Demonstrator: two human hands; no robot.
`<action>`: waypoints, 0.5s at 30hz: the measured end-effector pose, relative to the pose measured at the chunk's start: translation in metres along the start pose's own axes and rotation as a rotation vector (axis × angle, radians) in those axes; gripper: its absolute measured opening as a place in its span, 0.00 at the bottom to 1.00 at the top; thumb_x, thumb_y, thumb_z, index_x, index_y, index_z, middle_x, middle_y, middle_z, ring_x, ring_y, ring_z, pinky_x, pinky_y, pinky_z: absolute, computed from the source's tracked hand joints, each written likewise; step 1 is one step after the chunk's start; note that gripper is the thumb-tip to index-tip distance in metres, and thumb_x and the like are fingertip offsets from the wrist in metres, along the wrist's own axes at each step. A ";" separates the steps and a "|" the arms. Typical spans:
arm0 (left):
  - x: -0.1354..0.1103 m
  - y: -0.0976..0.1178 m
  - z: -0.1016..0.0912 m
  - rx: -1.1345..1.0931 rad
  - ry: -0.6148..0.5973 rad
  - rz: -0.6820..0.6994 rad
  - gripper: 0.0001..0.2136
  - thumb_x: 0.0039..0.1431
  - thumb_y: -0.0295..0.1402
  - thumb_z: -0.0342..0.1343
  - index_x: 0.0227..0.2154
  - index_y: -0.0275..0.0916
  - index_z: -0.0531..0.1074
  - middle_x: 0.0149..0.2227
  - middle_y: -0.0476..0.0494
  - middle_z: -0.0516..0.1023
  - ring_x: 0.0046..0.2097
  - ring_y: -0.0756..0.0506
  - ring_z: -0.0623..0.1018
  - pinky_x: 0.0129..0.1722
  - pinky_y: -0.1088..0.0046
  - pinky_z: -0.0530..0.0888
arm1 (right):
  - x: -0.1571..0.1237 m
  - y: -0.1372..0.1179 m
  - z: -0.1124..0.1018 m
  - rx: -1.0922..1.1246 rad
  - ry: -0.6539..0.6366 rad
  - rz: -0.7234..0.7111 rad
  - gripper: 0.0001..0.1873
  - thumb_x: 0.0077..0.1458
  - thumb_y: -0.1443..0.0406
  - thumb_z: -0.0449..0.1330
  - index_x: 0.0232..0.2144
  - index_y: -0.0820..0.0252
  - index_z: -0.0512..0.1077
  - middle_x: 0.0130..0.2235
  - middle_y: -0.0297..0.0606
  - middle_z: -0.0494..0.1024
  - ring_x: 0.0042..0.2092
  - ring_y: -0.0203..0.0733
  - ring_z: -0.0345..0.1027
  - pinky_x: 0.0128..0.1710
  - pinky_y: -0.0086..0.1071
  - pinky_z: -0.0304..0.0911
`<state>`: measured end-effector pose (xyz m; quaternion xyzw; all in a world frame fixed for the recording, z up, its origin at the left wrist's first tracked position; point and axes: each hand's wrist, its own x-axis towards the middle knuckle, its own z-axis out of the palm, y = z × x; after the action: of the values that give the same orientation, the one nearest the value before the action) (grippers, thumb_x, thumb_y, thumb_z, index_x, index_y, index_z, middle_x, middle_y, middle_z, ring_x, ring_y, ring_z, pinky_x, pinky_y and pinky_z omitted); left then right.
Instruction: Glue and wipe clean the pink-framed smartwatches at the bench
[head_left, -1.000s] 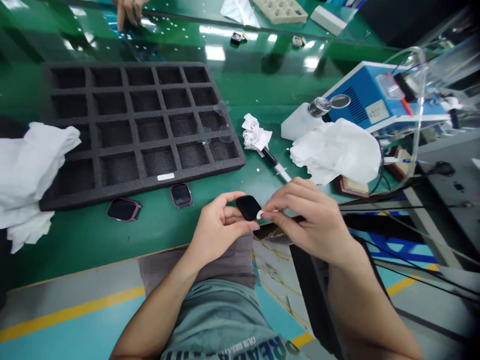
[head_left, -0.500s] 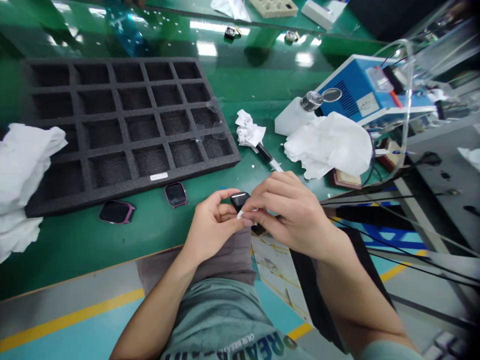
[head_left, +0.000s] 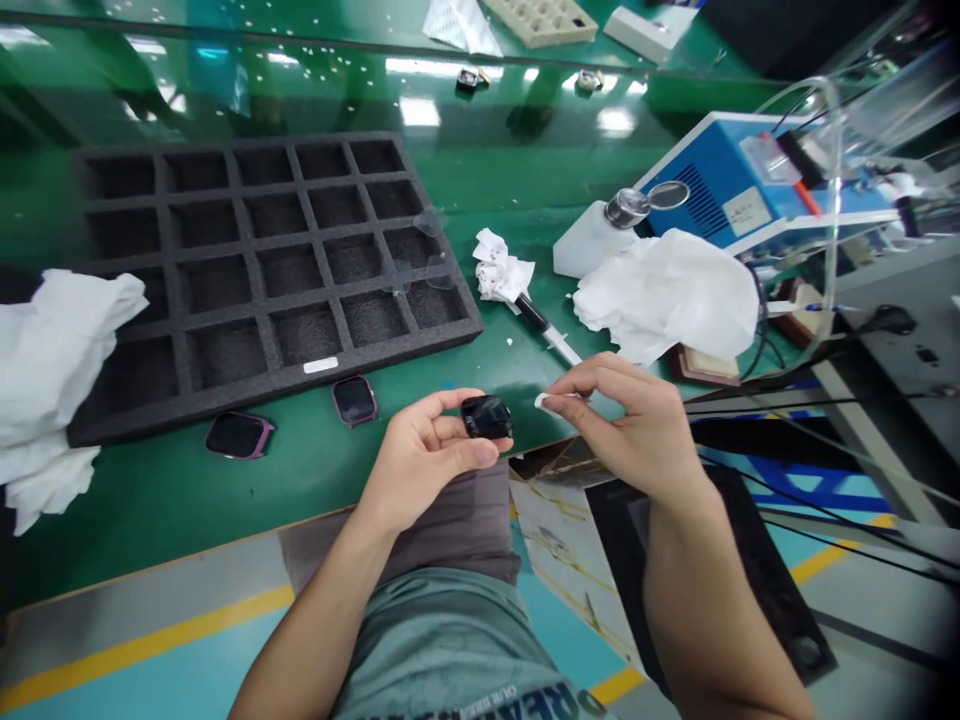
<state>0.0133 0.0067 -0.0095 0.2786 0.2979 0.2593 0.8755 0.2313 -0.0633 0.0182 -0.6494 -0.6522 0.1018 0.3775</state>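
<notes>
My left hand point(head_left: 429, 452) is closed on a black smartwatch body point(head_left: 486, 417), its glossy face turned upward between thumb and fingers. To the right and apart from it, my right hand point(head_left: 628, 420) pinches a small white piece point(head_left: 550, 402) that looks like wiping cloth or tissue. Two watch bodies with pinkish-purple frames lie on the green bench: one purple-framed watch point(head_left: 354, 400) near the foam tray, and another purple-framed watch point(head_left: 238, 436) farther left. Beyond my right hand lies a syringe point(head_left: 546, 328) with a dark part, its far end under crumpled tissue point(head_left: 501, 266).
A black foam tray point(head_left: 247, 387) with square compartments fills the left of the bench. White cloths point(head_left: 56, 350) lie at the far left. On the right are a white bottle point(head_left: 589, 243) with a metal top, a large white wipe point(head_left: 675, 290) and a blue machine point(head_left: 697, 185) with tubing.
My right hand has drawn away to the right from the watch body with the white piece. The watch body in my left hand now shows more of its face.
</notes>
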 end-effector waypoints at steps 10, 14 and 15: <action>-0.001 -0.002 -0.006 0.046 -0.126 0.097 0.26 0.52 0.27 0.73 0.53 0.38 0.72 0.38 0.45 0.85 0.38 0.47 0.86 0.40 0.75 0.80 | -0.001 -0.032 0.039 0.505 0.084 0.056 0.04 0.60 0.68 0.68 0.33 0.55 0.78 0.32 0.35 0.78 0.34 0.39 0.70 0.34 0.36 0.66; -0.005 -0.004 -0.010 0.136 -0.245 0.122 0.28 0.53 0.30 0.73 0.55 0.39 0.71 0.38 0.44 0.85 0.38 0.46 0.85 0.41 0.72 0.81 | 0.021 -0.024 0.054 0.518 0.073 0.076 0.06 0.59 0.69 0.67 0.30 0.56 0.79 0.31 0.34 0.79 0.34 0.38 0.71 0.35 0.34 0.66; -0.006 -0.004 -0.010 0.141 -0.261 0.137 0.27 0.53 0.31 0.73 0.55 0.40 0.71 0.38 0.44 0.85 0.38 0.46 0.85 0.41 0.71 0.80 | 0.026 -0.021 0.057 0.522 0.054 0.078 0.06 0.59 0.69 0.66 0.30 0.56 0.79 0.31 0.34 0.80 0.34 0.38 0.71 0.35 0.34 0.65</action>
<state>0.0036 0.0039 -0.0167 0.3902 0.1793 0.2585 0.8653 0.1830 -0.0219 0.0007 -0.5571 -0.5681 0.2638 0.5452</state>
